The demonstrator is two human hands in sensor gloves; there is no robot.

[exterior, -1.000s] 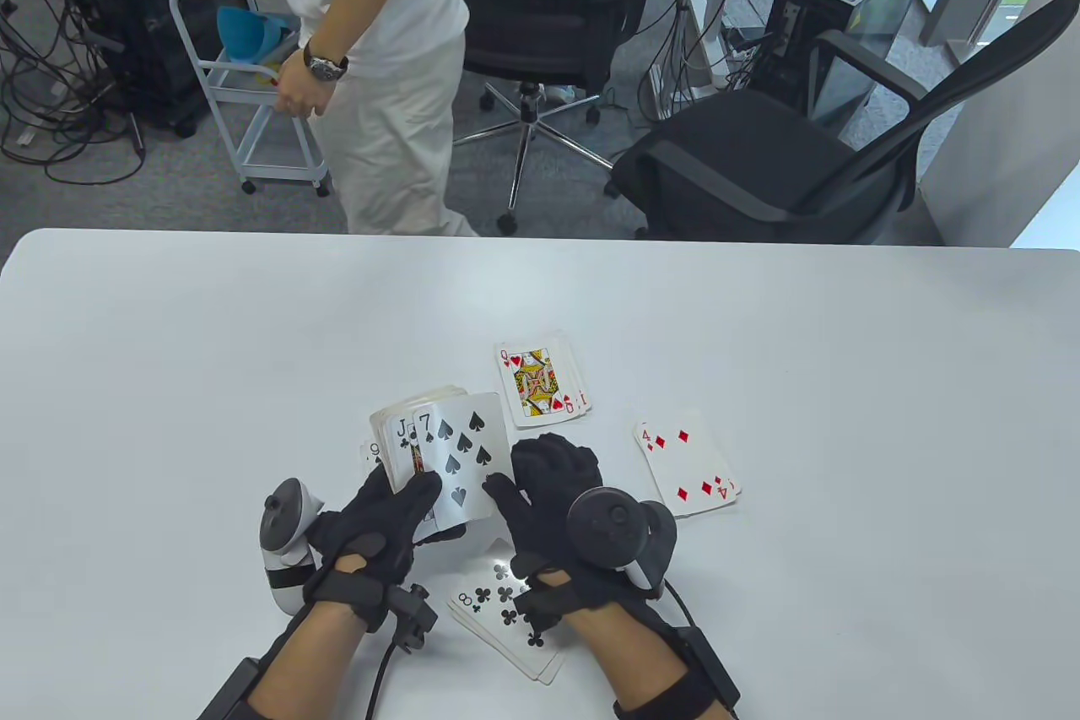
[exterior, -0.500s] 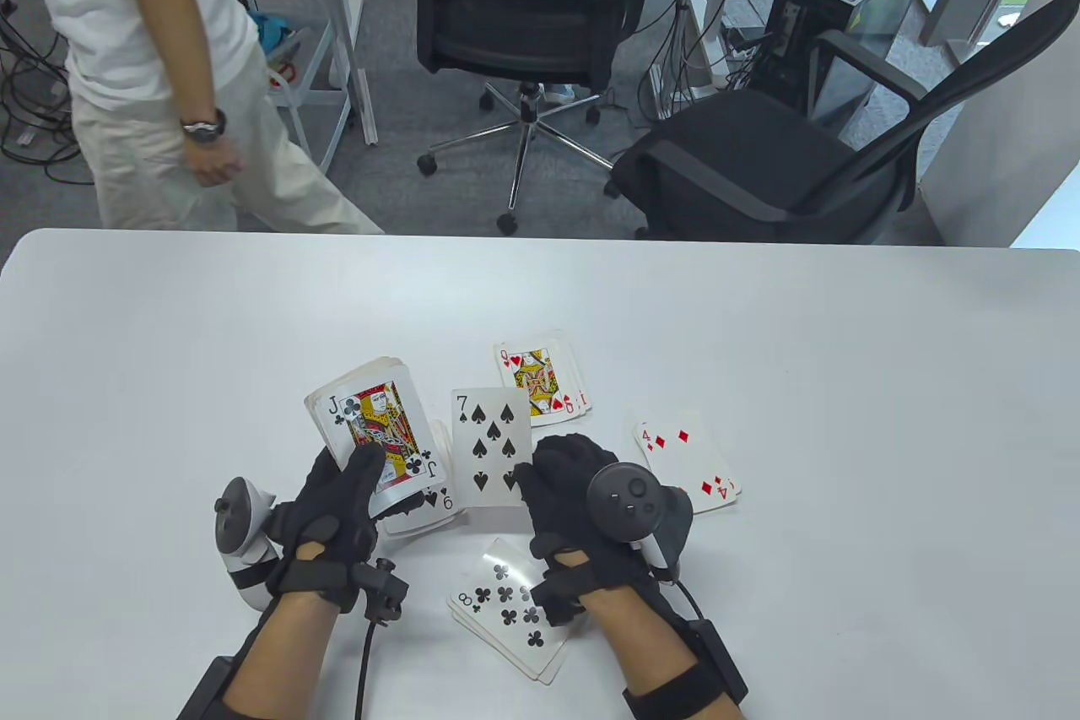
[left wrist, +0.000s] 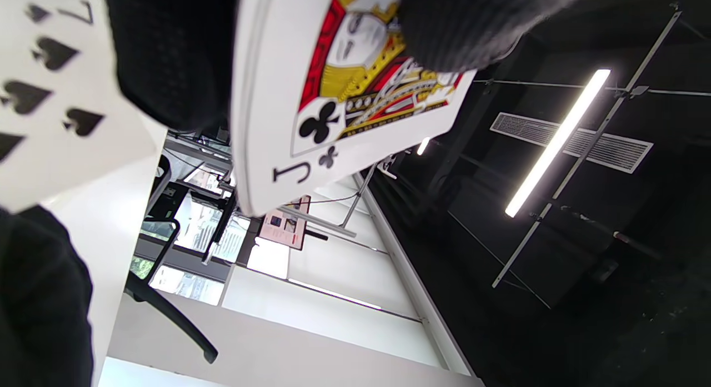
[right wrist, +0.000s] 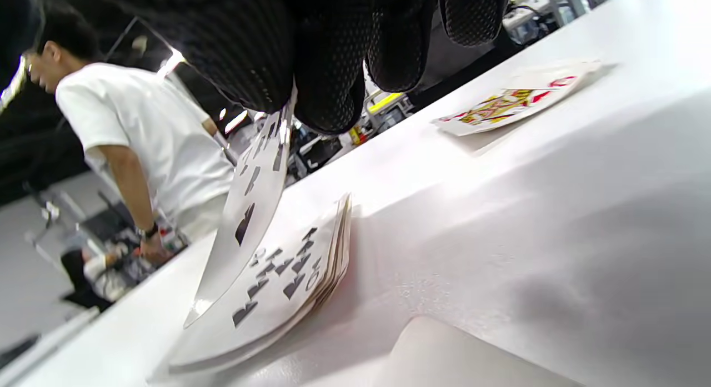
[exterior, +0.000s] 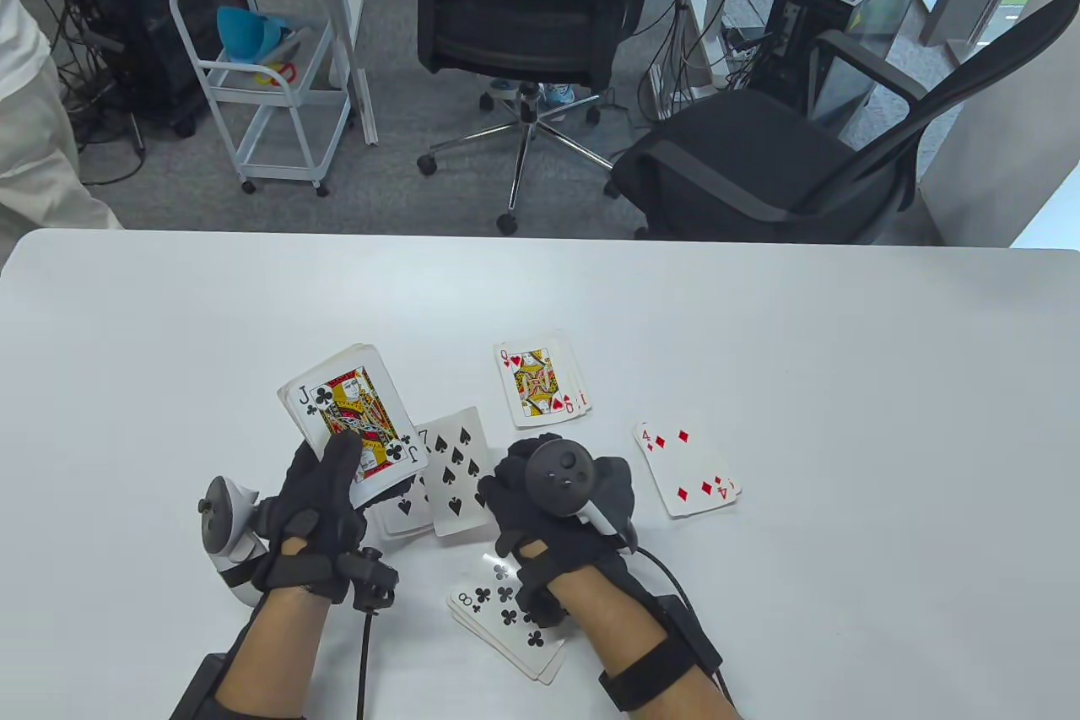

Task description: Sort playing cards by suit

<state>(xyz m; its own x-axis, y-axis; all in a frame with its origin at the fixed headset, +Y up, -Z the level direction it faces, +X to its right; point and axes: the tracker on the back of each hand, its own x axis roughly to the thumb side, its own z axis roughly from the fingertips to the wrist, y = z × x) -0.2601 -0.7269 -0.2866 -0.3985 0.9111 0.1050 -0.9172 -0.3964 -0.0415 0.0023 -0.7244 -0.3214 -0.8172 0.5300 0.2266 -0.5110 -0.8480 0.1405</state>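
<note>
Lowering seven of spades (exterior: 454, 468) onto spade pile (exterior: 405, 511), your right hand (exterior: 548, 500) pinches its edge; card now tilted, further left than half second ago. Your left hand (exterior: 316, 513) grips deck (exterior: 350, 420), jack of clubs on top, shifted left above tabletop (exterior: 844, 416).

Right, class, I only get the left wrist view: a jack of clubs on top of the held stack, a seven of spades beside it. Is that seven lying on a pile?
Observer: Not flat. In the right wrist view the right hand pinches the seven of spades, tilted over the spade pile.
Operator: Where would the jack of clubs go?
Observer: The table view shows a club pile, eight on top, partly hidden by the right wrist.
Operator: Other piles?
Observer: A queen of hearts pile and a four of diamonds pile, farther right.
</note>
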